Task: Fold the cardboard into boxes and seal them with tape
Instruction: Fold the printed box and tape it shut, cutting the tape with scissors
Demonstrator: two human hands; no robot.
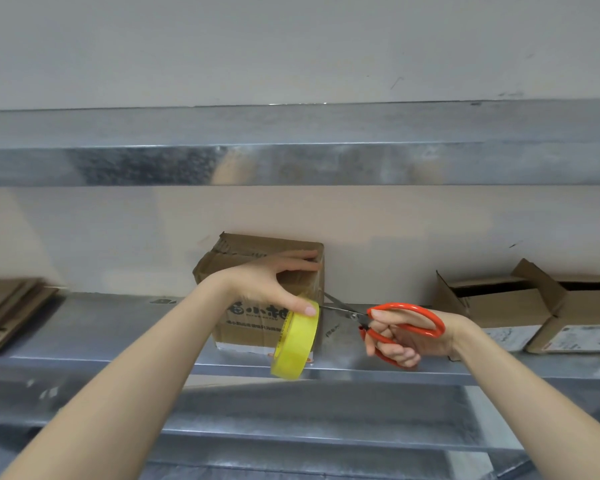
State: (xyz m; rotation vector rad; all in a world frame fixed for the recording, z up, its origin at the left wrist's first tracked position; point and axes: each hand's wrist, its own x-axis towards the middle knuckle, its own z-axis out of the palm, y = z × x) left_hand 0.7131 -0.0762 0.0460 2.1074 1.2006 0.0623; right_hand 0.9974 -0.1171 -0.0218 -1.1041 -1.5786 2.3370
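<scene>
Two hands work — left hand (pixel 267 282) flat on the box (pixel 250 332), thumb pressing the tape roll (pixel 295 344); right hand (pixel 406 337) gripping opened scissors (pixel 409 308).

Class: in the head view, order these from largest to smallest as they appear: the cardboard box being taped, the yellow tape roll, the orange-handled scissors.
1. cardboard box
2 and 3. scissors and tape roll: not ranked, because the scissors look longer and the roll looks bulkier.
</scene>
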